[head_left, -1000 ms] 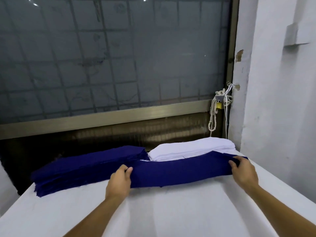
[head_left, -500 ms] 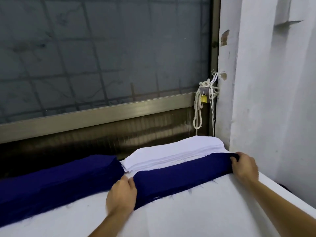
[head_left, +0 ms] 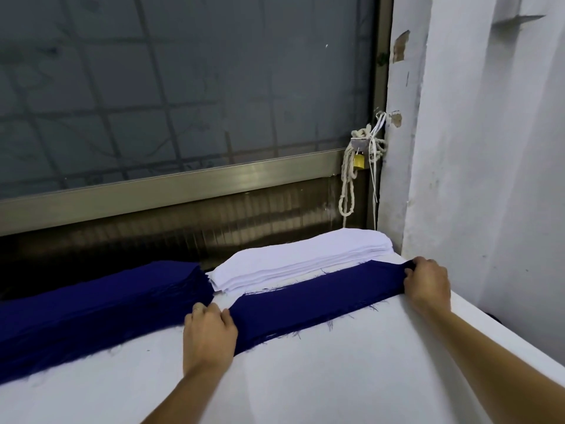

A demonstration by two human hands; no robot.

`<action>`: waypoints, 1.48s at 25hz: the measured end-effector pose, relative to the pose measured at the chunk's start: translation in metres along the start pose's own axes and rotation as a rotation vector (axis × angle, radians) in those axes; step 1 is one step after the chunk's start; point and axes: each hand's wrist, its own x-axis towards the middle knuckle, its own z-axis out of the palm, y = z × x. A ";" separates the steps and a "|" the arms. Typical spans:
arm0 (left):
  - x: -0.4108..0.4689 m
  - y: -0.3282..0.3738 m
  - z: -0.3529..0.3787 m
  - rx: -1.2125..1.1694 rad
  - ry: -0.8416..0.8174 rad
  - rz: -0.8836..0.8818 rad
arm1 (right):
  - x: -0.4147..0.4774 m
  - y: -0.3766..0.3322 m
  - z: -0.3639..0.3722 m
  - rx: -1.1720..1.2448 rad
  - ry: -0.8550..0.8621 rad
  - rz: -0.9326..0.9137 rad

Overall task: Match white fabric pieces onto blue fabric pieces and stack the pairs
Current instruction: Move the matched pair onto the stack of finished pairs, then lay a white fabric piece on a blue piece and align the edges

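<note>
I have one blue piece [head_left: 312, 301] stretched between both hands, lying flat on the table [head_left: 305, 387] just in front of the white stack [head_left: 305, 258]. My left hand [head_left: 209, 335] has its fingers curled over the piece's left end. My right hand [head_left: 428, 283] grips the right end, where the cloth bunches a little under the fingers.

To do this step well, I judge I should pull evenly from both ends so the strip lies taut and straight, then release without dragging it. The frayed threads along its edges could catch, and the bunched right end needs smoothing before a white piece goes on top. The strip sits near the table's right edge, so I would watch that end.

The blue stack [head_left: 101, 301] lies to the left, just beside the white one. The table is covered in plain white. Behind it is a dark window [head_left: 183, 102] with a grille. A padlock [head_left: 358, 161] and rope [head_left: 347, 191] hang at its frame, and a scuffed white wall [head_left: 489, 148] is on the right.
</note>
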 end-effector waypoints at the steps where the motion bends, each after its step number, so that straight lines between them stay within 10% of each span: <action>1: 0.000 0.001 -0.001 -0.008 -0.001 -0.001 | 0.000 -0.001 0.000 0.010 0.001 0.002; 16: 0.000 -0.005 -0.036 -0.180 -0.050 0.116 | -0.021 -0.044 -0.004 -0.299 -0.058 -0.362; 21: 0.044 -0.043 -0.112 -0.140 0.101 0.207 | -0.068 -0.136 0.000 -0.052 -0.131 -0.491; 26: 0.079 -0.156 -0.202 0.061 0.259 0.065 | -0.150 -0.273 0.036 0.200 -0.337 -0.603; 37: 0.124 -0.292 -0.263 0.371 0.003 -0.201 | -0.213 -0.398 0.091 0.116 -0.423 -0.859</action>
